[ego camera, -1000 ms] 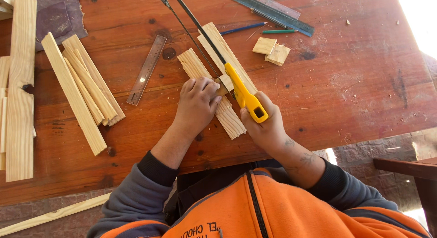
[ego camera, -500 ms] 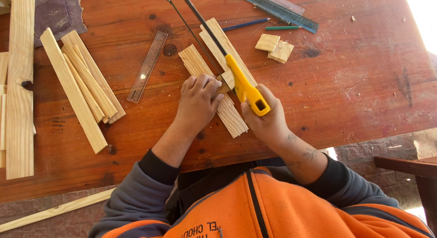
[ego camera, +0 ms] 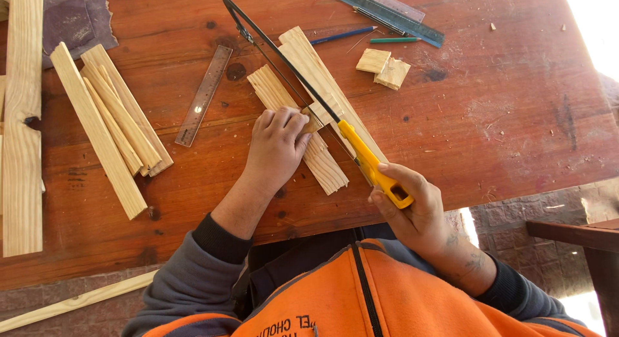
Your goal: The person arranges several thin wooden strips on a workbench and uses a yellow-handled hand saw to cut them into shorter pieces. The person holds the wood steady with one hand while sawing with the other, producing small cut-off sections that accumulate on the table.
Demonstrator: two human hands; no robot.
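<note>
The left hand (ego camera: 276, 147) lies palm down near the middle of the frame, fingers curled over and pinning a small pale wooden offcut (ego camera: 317, 118) against a grooved, light pine strip (ego camera: 298, 127). That strip runs diagonally from upper left to lower right across the red-brown wooden desk (ego camera: 503, 118); its face shows lengthwise ridges and a clean sawn end at its lower tip. A second, smoother pale wooden strip (ego camera: 316, 69) lies just beside it on the right, parallel.

The right hand (ego camera: 412, 211), lower right of centre, is clenched around the yellow plastic handle of a thin black-framed hacksaw (ego camera: 303, 76), whose blade crosses the offcut close to the left fingertips and reaches toward the top of the frame.

Further out, a grey steel ruler (ego camera: 203, 95) lies left of the strips, and a bundle of pale wooden slats (ego camera: 109, 127) sits toward the left edge. In the upper right lie two small square wooden blocks (ego camera: 383, 66), touching, with a blue pencil (ego camera: 342, 35) and a green pencil (ego camera: 394, 40) above them.
</note>
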